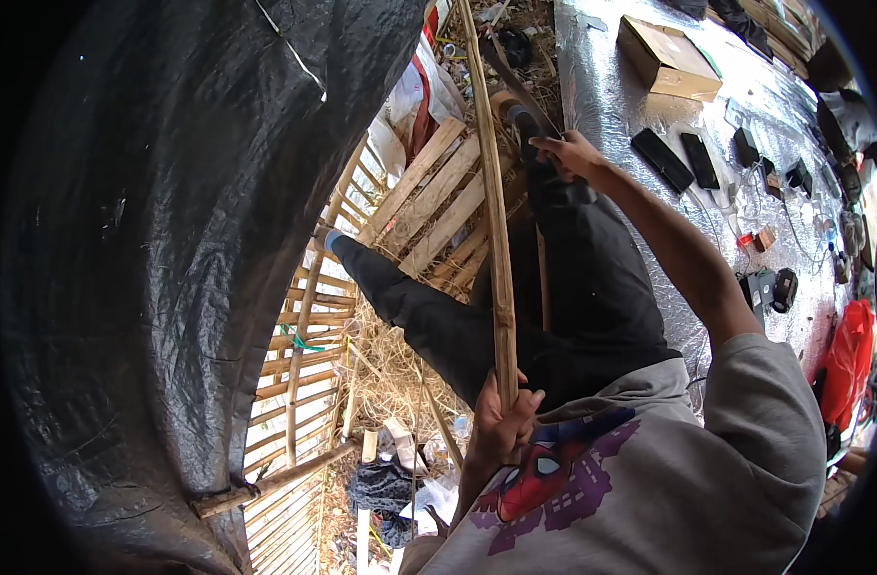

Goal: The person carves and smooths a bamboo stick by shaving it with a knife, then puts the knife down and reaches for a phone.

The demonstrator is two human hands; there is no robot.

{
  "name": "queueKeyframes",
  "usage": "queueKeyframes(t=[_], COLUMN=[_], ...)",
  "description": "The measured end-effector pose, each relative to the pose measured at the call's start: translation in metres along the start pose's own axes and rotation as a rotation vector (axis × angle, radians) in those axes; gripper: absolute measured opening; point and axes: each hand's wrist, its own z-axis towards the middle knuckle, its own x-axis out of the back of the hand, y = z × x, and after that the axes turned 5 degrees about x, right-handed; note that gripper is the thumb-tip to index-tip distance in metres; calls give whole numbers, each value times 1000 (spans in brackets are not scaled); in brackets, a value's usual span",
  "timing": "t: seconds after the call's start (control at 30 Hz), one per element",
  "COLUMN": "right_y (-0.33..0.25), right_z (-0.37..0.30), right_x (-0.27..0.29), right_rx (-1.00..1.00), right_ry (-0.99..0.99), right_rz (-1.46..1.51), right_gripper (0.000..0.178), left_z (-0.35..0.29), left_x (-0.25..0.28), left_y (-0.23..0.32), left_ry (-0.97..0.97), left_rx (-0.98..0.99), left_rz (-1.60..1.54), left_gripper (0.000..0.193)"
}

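My left hand is closed around the lower end of a long split bamboo strip. The strip rises over my lap and runs out at the top of the view. Right of it, above my thigh, my right hand grips a long dark-bladed knife. Its blade slants up and left toward the strip. Whether the edge touches the bamboo I cannot tell, and my fingers hide the handle.
Wooden slats and straw lie around my spread legs. A black plastic sheet hangs at left beside a bamboo lattice. On a silvery mat at right sit a cardboard box, phones and cables.
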Motion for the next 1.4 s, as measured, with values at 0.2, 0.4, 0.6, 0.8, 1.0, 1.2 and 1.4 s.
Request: queueKeyframes(t=[0.2, 0.4, 0.6, 0.8, 1.0, 1.2, 1.4], right_y=[-59, -55, -60, -61, -50, -42, -41], right_z=[-67, -112, -168, -180, -183, -174, -147], right_x=[-66, -100, -129, -89, -91, -96, -92], right_rx=[8, 88, 392, 706, 768, 713, 786], right_ry=[-269, -163, -275, -510, -266, -229, -136], right_rz=[835, 779, 425, -156, -563, -679, -719], right_gripper=[26, 19, 24, 38, 18, 21, 32], left_z=[6, 28, 38, 28, 30, 32, 30], left_x=[24, 83, 66, 55, 34, 18, 9], left_y=[-5, -48, -11, -5, -6, -3, 3], left_ry=[-11, 90, 336, 446, 667, 645, 706], left_rx=[21, -22, -78, -118, -334, -442, -263], left_rz=[129, 498, 470, 528, 990, 963, 1023], left_gripper=[23, 14, 19, 28, 34, 45, 45])
